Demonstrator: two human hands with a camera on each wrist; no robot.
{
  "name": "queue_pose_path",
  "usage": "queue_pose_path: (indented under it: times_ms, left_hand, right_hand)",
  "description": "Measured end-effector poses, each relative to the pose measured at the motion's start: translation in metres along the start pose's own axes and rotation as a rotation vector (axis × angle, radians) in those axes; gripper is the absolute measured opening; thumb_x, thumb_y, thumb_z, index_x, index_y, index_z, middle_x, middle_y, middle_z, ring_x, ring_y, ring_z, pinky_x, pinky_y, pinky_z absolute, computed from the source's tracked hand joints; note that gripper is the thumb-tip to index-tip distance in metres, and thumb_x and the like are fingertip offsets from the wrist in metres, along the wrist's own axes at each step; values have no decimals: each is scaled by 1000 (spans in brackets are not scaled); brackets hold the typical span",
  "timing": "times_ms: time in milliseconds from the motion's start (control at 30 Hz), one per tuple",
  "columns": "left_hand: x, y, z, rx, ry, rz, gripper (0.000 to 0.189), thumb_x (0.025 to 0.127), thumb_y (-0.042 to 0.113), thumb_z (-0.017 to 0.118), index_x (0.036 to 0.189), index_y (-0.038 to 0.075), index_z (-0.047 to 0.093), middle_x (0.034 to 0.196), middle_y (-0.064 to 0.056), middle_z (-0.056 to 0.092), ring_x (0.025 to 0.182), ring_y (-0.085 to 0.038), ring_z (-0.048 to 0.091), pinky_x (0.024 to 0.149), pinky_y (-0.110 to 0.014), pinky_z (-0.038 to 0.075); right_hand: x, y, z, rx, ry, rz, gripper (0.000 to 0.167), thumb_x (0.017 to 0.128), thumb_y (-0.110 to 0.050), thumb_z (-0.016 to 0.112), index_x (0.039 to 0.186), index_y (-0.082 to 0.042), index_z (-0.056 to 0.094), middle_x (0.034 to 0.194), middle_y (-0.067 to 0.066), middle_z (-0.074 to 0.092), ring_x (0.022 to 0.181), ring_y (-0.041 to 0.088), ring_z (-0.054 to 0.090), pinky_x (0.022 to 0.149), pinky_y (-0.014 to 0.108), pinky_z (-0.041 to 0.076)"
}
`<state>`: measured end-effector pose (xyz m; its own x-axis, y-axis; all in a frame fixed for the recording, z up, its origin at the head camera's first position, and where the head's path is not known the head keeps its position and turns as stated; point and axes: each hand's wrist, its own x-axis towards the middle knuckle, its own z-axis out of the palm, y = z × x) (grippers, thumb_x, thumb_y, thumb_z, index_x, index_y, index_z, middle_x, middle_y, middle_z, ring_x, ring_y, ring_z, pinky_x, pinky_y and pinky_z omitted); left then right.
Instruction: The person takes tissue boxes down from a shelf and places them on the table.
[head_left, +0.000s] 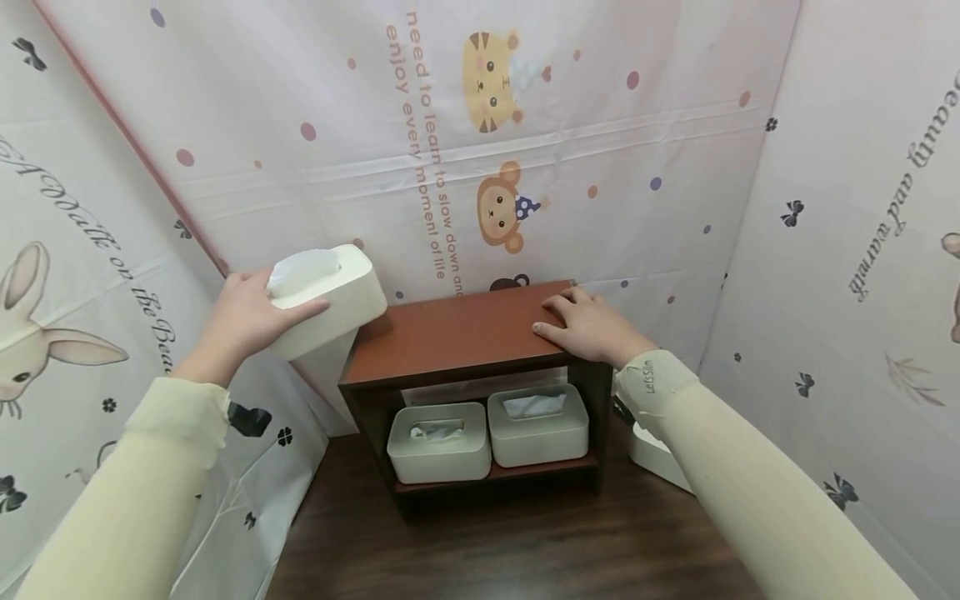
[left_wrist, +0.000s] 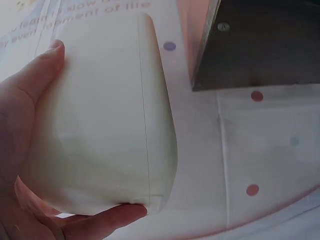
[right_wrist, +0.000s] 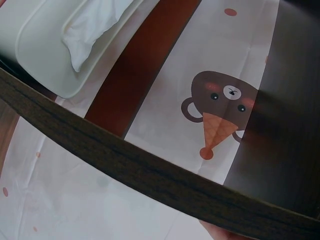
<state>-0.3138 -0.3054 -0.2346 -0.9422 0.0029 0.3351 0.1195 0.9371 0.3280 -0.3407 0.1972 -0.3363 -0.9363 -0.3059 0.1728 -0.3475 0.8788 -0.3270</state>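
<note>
My left hand (head_left: 243, 317) grips a white tissue box (head_left: 333, 304) by its end, thumb along one side. The box is tilted in the air by the upper left end of a small brown shelf (head_left: 457, 333). In the left wrist view the box's smooth face (left_wrist: 100, 110) fills much of the picture, with fingers around its lower end. On the right end of the shelf's top rests my right hand (head_left: 588, 325), fingers loosely bent. Below, on the inner board, a left tissue box (head_left: 438, 462) and a right tissue box (head_left: 538, 442) stand side by side, tissue showing in each.
Another white box (head_left: 658, 458) lies on the dark wooden table (head_left: 525, 550) right of the shelf, partly hidden by my right sleeve. Printed cloth walls (head_left: 637, 150) close in the back and both sides. A dark strap (head_left: 249, 419) sits at my left wrist.
</note>
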Motion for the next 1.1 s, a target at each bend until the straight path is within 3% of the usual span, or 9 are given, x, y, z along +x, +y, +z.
queue_pose_path:
  times_ms: [167, 400, 767, 1100]
  left_hand:
    - [-5, -19, -5, 4, 23, -14, 111, 88, 84, 71, 157, 1, 49, 142, -35, 52, 140, -50, 36, 96, -68, 45]
    - [-15, -42, -8, 27, 26, -25, 108, 89, 84, 70, 158, 2, 50, 140, -34, 52, 134, -51, 40, 88, -66, 45]
    - [-28, -65, 6, 51, 21, -62, 110, 90, 83, 70, 158, -1, 49, 142, -39, 47, 129, -53, 43, 80, -69, 47]
    - [-46, -81, 27, 39, 36, -83, 110, 91, 80, 72, 151, -10, 50, 144, -43, 43, 134, -55, 41, 88, -71, 44]
  right_hand:
    - [0, 0, 1, -9, -1, -1, 73, 111, -64, 51, 165, -16, 50, 170, 26, 35, 151, 57, 38, 118, 73, 35]
    - [1, 2, 3, 10, 2, -4, 71, 111, -62, 52, 165, -16, 51, 170, 26, 34, 151, 57, 37, 118, 73, 35]
    - [0, 4, 2, 12, 0, -3, 72, 111, -64, 50, 166, -17, 50, 172, 26, 32, 152, 58, 35, 118, 75, 35]
    - [-1, 3, 1, 2, 6, -3, 72, 111, -63, 51, 165, -16, 50, 170, 26, 35, 152, 57, 36, 119, 73, 34]
